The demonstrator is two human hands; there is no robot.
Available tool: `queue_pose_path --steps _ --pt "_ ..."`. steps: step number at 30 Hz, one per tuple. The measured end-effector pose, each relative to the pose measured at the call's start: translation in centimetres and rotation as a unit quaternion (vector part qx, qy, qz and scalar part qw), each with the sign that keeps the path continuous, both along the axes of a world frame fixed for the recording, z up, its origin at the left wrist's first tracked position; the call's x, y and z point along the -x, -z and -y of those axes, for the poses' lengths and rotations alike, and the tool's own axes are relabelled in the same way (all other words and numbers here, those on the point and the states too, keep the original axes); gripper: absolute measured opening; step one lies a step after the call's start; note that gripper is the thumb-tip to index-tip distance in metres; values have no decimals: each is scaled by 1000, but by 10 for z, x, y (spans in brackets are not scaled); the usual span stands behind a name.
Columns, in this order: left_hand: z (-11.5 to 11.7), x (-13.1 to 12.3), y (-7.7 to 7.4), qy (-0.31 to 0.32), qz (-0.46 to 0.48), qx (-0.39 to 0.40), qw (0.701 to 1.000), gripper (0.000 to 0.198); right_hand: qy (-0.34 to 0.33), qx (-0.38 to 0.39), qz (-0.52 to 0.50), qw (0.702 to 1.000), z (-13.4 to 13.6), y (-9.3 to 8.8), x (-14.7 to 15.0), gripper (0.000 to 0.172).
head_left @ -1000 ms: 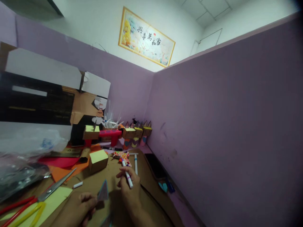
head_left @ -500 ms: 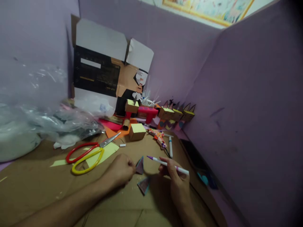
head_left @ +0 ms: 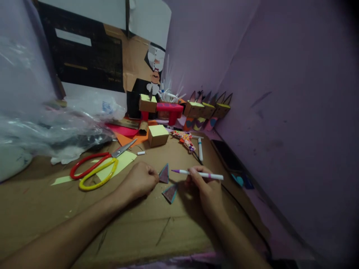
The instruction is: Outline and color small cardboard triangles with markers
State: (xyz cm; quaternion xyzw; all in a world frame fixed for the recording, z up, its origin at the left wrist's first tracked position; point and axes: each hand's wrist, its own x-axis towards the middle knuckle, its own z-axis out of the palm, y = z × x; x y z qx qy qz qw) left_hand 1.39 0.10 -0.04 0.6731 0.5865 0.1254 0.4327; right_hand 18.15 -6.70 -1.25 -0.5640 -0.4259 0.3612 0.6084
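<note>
My right hand (head_left: 203, 185) is closed around a white marker (head_left: 213, 176) whose purple tip points left. The tip is just right of a small dark triangle with blue edges (head_left: 164, 174). My left hand (head_left: 143, 179) has its fingers pinched at the left edge of that triangle. A second triangle (head_left: 170, 193) lies flat on the cardboard just below the first. Left of my left hand are scissors (head_left: 98, 170) with one red and one yellow handle, resting over pale yellow paper (head_left: 123, 164).
A small box with a yellow top (head_left: 158, 136), a patterned glue gun (head_left: 185, 141) and another marker (head_left: 200, 149) lie behind my hands. A phone (head_left: 226, 154) is at the right, clear plastic (head_left: 56, 130) at the left. A black cable runs along the right side.
The view has tilted down, so things appear higher. The marker is now closer to level, its tip beside the upper triangle. My left hand still pinches at that triangle.
</note>
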Motion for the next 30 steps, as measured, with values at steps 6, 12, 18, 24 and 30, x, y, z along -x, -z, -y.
queue_pose_path --steps 6,12,18,24,30 --pt "-2 1 4 -4 10 21 1000 15 -28 -1 -25 999 -6 3 0 19" --pt "1 -1 -3 -8 17 35 999 16 -37 2 -57 998 -1 5 -5 19" --pt "1 -2 -5 -11 9 35 999 13 -33 17 -67 997 -2 5 -2 18" --pt "-2 -1 0 -9 17 36 999 12 -40 21 -68 997 -3 4 -2 15" --pt "-2 -3 -3 -14 7 49 999 14 -45 22 -64 997 -4 2 -1 14"
